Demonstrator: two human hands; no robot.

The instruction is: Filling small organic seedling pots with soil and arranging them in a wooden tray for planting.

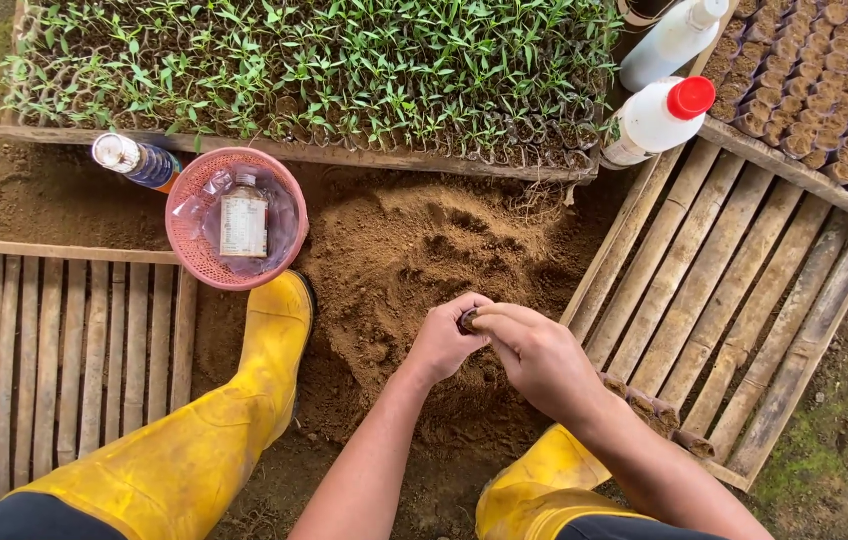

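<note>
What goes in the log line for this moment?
left hand + right hand: jointly holding small dark pot | over soil heap | pink basket left

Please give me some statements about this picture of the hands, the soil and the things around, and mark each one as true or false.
1. Both hands, the left hand and the right hand, meet on one small dark pot above the soil heap. True.
2. The pink basket is empty. False: a clear bag with a labelled container lies in it.
3. The person wears yellow boots. True.
4. The white bottle has a blue cap. False: its cap is red.
5. The seedling tray holds green seedlings. True.
6. The slatted wooden tray on the left is full of pots. False: no pots stand on it.
</note>
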